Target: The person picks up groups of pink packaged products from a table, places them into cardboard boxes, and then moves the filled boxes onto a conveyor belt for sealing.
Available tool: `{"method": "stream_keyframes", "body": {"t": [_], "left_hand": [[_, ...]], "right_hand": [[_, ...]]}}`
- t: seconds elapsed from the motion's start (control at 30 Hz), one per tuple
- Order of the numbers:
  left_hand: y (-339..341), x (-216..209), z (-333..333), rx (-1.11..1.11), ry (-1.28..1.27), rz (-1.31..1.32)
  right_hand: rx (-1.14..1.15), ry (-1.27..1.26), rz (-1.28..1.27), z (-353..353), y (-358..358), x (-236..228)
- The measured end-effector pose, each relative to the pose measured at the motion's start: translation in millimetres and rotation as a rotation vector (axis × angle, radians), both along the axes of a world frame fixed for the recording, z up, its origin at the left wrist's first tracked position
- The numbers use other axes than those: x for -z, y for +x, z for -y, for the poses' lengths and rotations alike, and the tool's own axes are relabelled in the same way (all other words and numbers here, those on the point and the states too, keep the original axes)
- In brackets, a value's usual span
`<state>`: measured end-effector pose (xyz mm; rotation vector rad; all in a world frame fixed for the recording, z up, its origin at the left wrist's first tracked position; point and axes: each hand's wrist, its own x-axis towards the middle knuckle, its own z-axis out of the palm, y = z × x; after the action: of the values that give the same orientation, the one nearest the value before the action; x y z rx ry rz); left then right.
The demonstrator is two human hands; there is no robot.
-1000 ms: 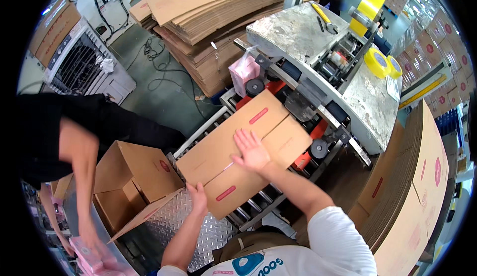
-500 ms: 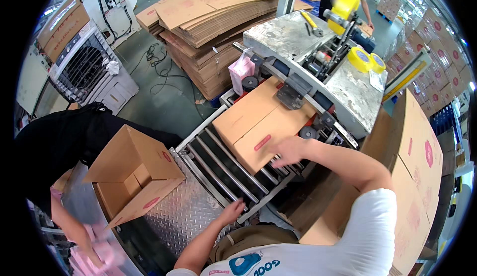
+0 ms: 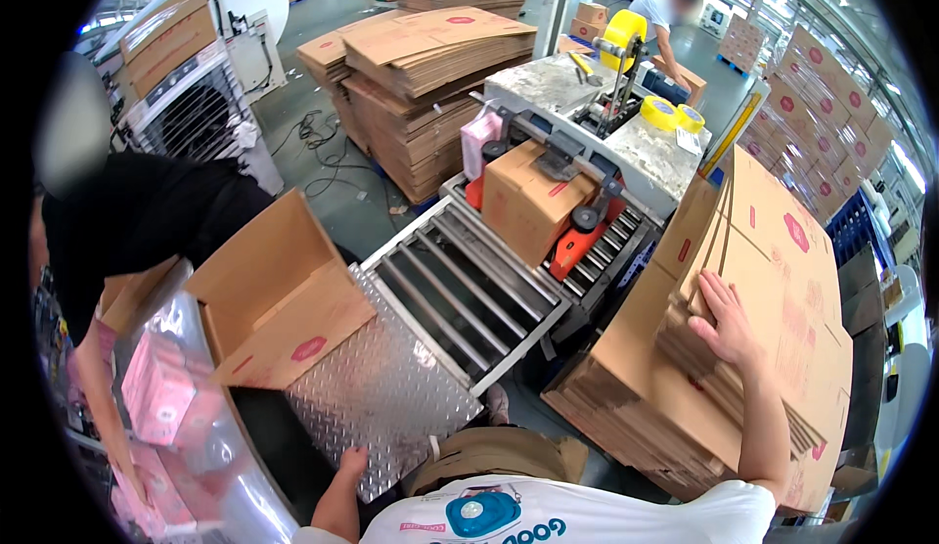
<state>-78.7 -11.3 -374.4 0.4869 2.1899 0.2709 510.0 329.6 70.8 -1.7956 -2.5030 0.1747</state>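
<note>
My right hand [image 3: 726, 324] lies with its fingers spread on the edge of a stack of flattened cardboard boxes [image 3: 773, 285] at my right. Low in front of me, my left hand [image 3: 353, 461] hangs by the diamond-patterned metal plate [image 3: 377, 397], fingers curled and nothing visible in them. An open cardboard box [image 3: 298, 334] sits tilted on the left side of that plate. Further ahead, a closed carton [image 3: 528, 202] stands between the orange side belts [image 3: 577, 243] of the taping machine [image 3: 548, 84], apart from both hands.
A roller conveyor [image 3: 460, 285] runs from the plate to the machine. Yellow tape rolls [image 3: 660, 112] rest on its top. Behind stands a pile of flat cardboard [image 3: 421, 74]. A co-worker in black [image 3: 147, 241] reaches into pink packages [image 3: 161, 397] at left; another person [image 3: 655, 16] works beyond.
My right hand has left the carton and come to the cardboard stack. The carton has moved further into the machine. My left hand has drawn back from the conveyor; the view has turned.
</note>
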Motion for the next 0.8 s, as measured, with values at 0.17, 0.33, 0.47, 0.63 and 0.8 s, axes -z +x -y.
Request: {"method": "stream_keyframes", "body": {"t": [0.17, 0.33, 0.47, 0.63, 0.8], "left_hand": [[38, 10, 41, 0.013, 0.158, 0.105], [84, -26, 78, 0.286, 0.129, 0.257], [45, -24, 107, 0.165, 0.272, 0.083], [44, -143, 42, -0.082, 0.643, 0.133], [65, -303, 3, 0.199, 1.006, -0.024]], "right_hand": [[-0.032, 0.167, 0.174, 73, 14, 4], [0.368, 0.708, 0.203, 94, 64, -42], [0.24, 1.199, -0.02, 113, 19, -158], [-0.223, 1.58, -0.192, 218, -65, -247], [-1.116, 1.372, -0.631, 206, -118, -272]]}}
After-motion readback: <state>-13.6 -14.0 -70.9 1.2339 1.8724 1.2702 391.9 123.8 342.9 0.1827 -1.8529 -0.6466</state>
